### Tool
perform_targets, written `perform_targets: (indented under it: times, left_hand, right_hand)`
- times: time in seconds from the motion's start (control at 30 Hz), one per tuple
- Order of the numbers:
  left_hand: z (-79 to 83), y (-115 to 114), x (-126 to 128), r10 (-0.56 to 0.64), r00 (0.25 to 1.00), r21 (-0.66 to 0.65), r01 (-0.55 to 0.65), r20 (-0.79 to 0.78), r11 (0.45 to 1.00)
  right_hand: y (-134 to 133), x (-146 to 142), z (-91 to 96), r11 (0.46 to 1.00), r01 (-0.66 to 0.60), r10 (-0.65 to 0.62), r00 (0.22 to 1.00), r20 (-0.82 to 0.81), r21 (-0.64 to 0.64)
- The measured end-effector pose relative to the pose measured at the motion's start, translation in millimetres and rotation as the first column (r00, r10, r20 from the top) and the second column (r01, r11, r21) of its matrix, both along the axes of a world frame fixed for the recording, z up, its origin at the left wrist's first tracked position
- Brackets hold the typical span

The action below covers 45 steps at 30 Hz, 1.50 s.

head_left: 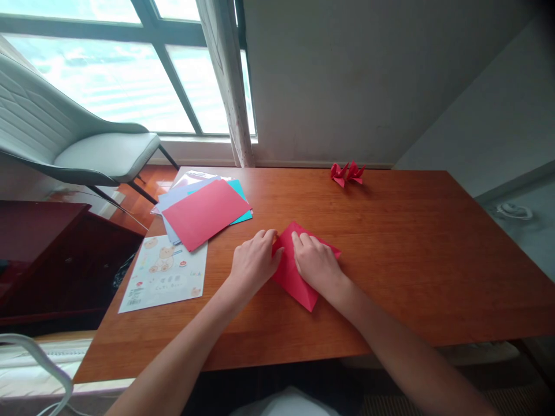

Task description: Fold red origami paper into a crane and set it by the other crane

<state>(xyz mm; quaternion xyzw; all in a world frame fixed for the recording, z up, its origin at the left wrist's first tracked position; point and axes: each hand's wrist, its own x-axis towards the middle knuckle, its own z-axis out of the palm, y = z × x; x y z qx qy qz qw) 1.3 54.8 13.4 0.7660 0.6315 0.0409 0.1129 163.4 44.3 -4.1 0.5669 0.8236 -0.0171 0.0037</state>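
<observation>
A partly folded sheet of red origami paper [307, 293] lies on the wooden table in front of me, with pointed corners at the top, right and bottom. At its left corner, my left hand [256, 254] is closed with curled fingers and thumb on the edge. My right hand [317, 257] rests over the middle of the sheet, its fingers bent together and pressing the paper near the upper edge. The fold lines under both hands are partly hidden.
Two folded red paper figures [347, 173] stand at the table's far edge. On the left is a stack of coloured sheets with a red one [207, 212] on top, beside a white sheet with bear drawings [167, 277]. A pale chair [108, 151] stands near the window.
</observation>
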Motion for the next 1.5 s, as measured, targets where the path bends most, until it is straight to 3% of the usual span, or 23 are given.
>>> perform_targets:
  times: [0.17,0.3,0.37,0.6,0.83,1.17,1.5]
  left_hand:
    - [-2.6,-5,11,0.046,0.969,0.076,-0.067,0.244,0.995]
    - [-9.4,-15,22,0.049,0.841,0.132,-0.142,0.539,0.981]
    - [-13.2,-18,24,0.032,0.81,0.142,-0.141,0.585,0.98]
    - [-22.8,-21,25,-0.183,0.923,0.239,0.104,0.338,0.965]
    - [-29.0,-30,28,-0.297,0.948,0.245,0.262,0.116,0.933]
    - [-28.9,-29,28,-0.308,0.951,0.256,0.291,0.027,0.922]
    - [-28.2,-27,24,-0.27,0.96,0.28,0.239,0.075,0.93]
  right_hand:
    - [0,-1,2.2,0.997,0.059,-0.061,0.997,-0.04,-0.052]
    - [3,1,2.7,0.994,0.061,-0.069,0.993,-0.095,-0.085]
    - [5,2,2.2,0.994,0.06,-0.071,0.991,-0.116,-0.094]
    - [5,3,2.2,0.993,0.064,-0.077,0.987,-0.138,-0.101]
    - [8,9,6.9,0.997,0.056,-0.049,0.993,-0.11,0.055]
    - [16,25,7.9,0.989,0.073,-0.047,0.978,-0.201,0.125]
    - [31,41,5.9,0.967,0.231,-0.249,0.94,-0.232,-0.104]
